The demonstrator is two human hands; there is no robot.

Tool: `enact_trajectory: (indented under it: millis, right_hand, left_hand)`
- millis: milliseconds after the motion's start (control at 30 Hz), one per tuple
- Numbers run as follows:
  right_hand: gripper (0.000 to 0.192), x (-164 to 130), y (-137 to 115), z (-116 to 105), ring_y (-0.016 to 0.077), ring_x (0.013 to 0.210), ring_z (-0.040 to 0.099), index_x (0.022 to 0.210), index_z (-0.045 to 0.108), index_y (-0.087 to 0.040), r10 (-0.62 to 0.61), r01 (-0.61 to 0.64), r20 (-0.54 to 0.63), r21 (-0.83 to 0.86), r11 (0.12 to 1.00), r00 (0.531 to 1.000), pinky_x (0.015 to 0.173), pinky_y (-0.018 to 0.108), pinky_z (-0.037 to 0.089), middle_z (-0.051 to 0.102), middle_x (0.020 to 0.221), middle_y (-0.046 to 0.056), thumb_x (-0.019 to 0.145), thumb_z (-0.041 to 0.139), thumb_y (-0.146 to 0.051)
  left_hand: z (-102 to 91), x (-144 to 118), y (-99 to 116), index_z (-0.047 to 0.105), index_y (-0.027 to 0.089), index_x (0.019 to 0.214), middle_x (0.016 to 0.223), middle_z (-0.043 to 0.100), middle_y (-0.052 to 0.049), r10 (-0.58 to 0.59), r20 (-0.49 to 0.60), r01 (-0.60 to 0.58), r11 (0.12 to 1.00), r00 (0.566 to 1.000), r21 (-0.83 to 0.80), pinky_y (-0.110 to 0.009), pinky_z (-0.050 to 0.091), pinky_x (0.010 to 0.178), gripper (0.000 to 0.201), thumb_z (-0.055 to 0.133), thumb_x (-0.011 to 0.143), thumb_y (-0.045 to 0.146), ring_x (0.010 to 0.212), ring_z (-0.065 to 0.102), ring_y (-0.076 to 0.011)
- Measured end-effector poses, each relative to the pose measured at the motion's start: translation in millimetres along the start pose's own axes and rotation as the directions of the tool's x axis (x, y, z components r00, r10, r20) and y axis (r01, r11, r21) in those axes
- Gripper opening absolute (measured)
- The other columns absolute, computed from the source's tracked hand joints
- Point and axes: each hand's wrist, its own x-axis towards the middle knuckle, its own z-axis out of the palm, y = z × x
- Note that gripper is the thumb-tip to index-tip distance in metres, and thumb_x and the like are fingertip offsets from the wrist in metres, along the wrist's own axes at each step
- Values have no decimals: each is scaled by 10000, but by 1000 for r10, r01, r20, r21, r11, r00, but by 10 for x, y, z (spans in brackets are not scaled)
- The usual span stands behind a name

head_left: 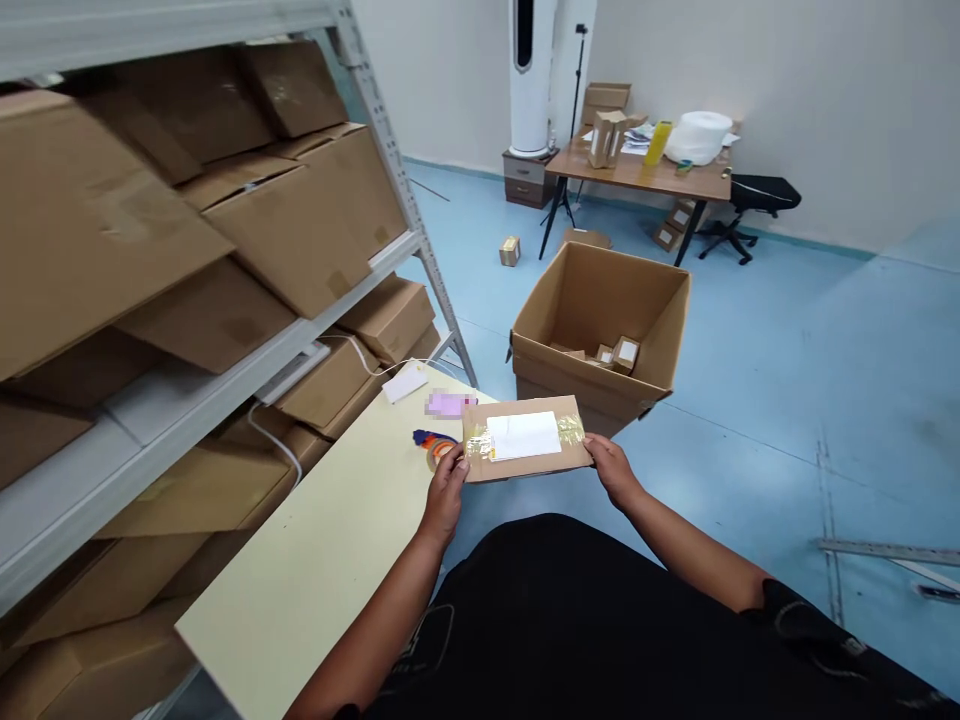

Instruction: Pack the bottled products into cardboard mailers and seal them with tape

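Note:
A flat cardboard parcel [474, 408] with a white label [523, 436] and shiny tape at both ends is held up in front of my body. My left hand [445, 492] grips its left end, with the thumb on top. At the right end, my right hand [610, 468] has its fingers closed on the edge. Just behind the parcel stands a big open carton [592, 385] with several small boxes [625, 354] inside. Left of the parcel, on a pale table [322, 570], lie a tape roll [441, 452], partly hidden, and a pinkish blurred item [450, 404].
Metal shelving [427, 262] packed with cardboard boxes [300, 230] rises on the left. At the back are a wooden desk [637, 178] with a white roll [699, 137], and a black chair [765, 192]. A small box [509, 251] sits on the blue floor.

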Motion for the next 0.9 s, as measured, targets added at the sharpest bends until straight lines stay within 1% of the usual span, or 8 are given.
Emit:
enact_trajectory:
  millis: [100,200,300,400,533,667,800,900]
  right_hand:
    - [510,146,-29,-379,297,1000,667,1085,799,-201,5,-5,-34,14,1000,999,861,365,516,786,1042,66,797,680,-605]
    - [507,247,-42,-677,292,1003,667,1080,795,-203,12,-9,-88,26,1000,996,875,364,516,784,1056,63,796,684,-608]
    - [494,313,-44,-880,290,994,672,1064,793,-213,22,-16,-144,41,999,989,881,368,523,785,1049,53,801,675,-615]
    - [502,381,-43,-994,295,1000,671,1080,789,-208,42,-28,-187,78,997,981,878,371,527,785,1037,55,804,671,-611]
    - [499,513,-82,-1044,292,1018,664,1098,787,-205,54,-25,-272,112,993,961,883,365,522,784,1047,52,813,671,-598]
    - [492,729,-179,-1008,289,1005,676,1105,789,-214,56,-11,-350,128,992,935,895,371,523,787,1051,50,815,674,-594]
    - [489,1017,-324,-873,295,987,684,1097,793,-216,50,8,-430,132,991,901,898,386,529,789,1047,58,810,677,-594]
    - [465,1226,-465,-726,299,992,686,1057,800,-229,33,33,-488,126,991,872,907,391,531,791,1054,56,804,678,-599]
  left_hand:
    - [421,168,95,618,238,1382,1447,621,-93,-10,26,9,1000,1000,21,-470,429,1166,553,610,931,558,1387,540,-316]
    - [755,326,192,626,222,1368,1435,633,-104,-15,58,14,1000,998,16,-480,408,1179,558,637,915,548,1397,528,-319]
    - [991,510,262,634,221,1370,1427,639,-105,-13,124,8,999,992,35,-480,369,1202,551,645,916,533,1406,517,-318]
    - [1161,746,291,643,223,1361,1425,641,-101,-5,189,-6,998,982,58,-474,365,1203,533,639,921,523,1402,521,-316]
    - [1349,1147,309,647,224,1352,1415,652,-94,7,266,-24,998,964,61,-467,400,1176,518,620,926,517,1386,539,-314]
    - [1492,1655,356,648,224,1354,1401,660,-91,18,346,-36,998,938,46,-469,396,1179,516,613,929,512,1381,541,-314]
    - [1572,2240,435,644,207,1354,1418,646,-104,26,422,-37,999,906,18,-469,388,1178,526,620,924,510,1387,533,-319]
    - [1603,2659,511,632,207,1368,1437,635,-103,29,475,-52,998,879,36,-457,398,1169,543,607,928,524,1382,537,-315]
